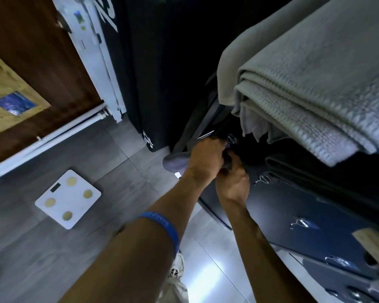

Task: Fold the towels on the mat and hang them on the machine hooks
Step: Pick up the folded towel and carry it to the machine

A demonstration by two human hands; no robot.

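Folded grey towels (315,84) loom upper right, stacked on the machine (293,211). Centre frame, left hand (206,157) and right hand (233,182) both curl around dark cloth (228,158), likely looping it onto a hook (231,138).

My two bare hands (208,158); one folded grey waffle-weave towel (311,90); four chrome hooks (263,179); one white square scale (68,199); one blue wristband (162,226).

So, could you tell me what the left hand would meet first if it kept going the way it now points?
Probably the round metal hook just beyond the left hand, mounted on the dark machine panel; depth is unclear.
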